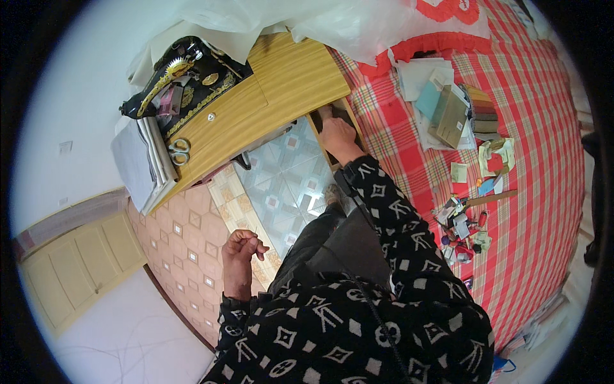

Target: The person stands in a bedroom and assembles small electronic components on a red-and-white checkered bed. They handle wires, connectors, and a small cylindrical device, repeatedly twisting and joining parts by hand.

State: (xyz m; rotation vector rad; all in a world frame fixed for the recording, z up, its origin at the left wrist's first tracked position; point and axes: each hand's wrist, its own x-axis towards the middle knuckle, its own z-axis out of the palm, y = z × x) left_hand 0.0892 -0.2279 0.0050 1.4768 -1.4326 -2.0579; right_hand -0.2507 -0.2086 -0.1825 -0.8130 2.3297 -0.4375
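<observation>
My left hand [240,251] is raised above the floor, thumb and fingers pinched together. Something very thin may stick up from the pinch, too fine to make out. My right hand [339,138] reaches into an open wooden drawer [354,120] at the right end of the yellow wood-grain table [291,72]; its fingertips are hidden inside. On the table's left part sits a black sewing machine [192,80] with gold decoration. A pair of grey-handled scissors [180,152] lies in front of it, beside a stack of folded pale cloth or paper [142,157].
A bed with a red checked sheet [409,185] fills the right side. It bears papers, a book-like box [449,121], fabric swatches [483,115], a wooden stick [491,198] and a pile of small items [459,224]. White plastic sheeting [307,25] drapes over the table's far edge.
</observation>
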